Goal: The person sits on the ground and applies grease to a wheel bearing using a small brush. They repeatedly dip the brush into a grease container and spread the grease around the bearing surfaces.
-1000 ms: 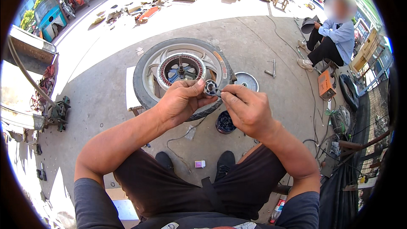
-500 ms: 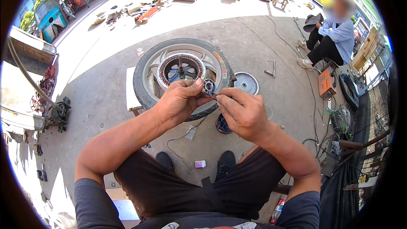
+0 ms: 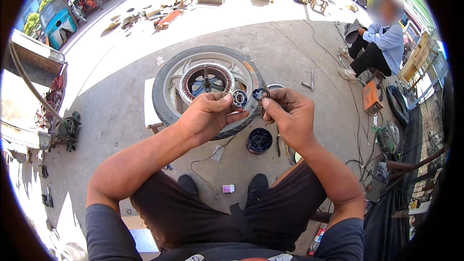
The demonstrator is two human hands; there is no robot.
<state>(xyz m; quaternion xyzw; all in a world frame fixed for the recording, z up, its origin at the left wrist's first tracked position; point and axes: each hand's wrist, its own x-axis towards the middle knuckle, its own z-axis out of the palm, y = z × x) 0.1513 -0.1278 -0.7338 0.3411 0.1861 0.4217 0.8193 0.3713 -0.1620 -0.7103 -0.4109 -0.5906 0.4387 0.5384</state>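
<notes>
My left hand [image 3: 212, 116] grips a ball bearing [image 3: 239, 98] between thumb and fingers, its balls showing among dark grease. Just to its right, my right hand [image 3: 290, 116] pinches a small ring-shaped piece [image 3: 259, 94] smeared with dark blue grease. Both are held over a wheel [image 3: 166, 82] with a black tyre, a hub with exposed coils and an upright axle [image 3: 206, 71], which lies flat on a white-topped support [image 3: 150, 96]. Below my hands stands an open tub of dark grease [image 3: 259, 140], with pliers [image 3: 279, 147] beside it. A round metal cover is mostly hidden behind my right hand.
A co-worker [image 3: 384, 43] in a light blue shirt sits at the right near an orange machine [image 3: 373, 97], cables and a loose tyre [image 3: 396, 104]. A metal tool [image 3: 308, 83] lies on the concrete [image 3: 121, 121]. Machinery [image 3: 65, 128] stands left. Scattered parts [image 3: 168, 18] lie farther back.
My right hand has moved up and to the right, away from the bearing, with the small ring now apart from it. The grease tub and pliers show more. My left hand stays in place.
</notes>
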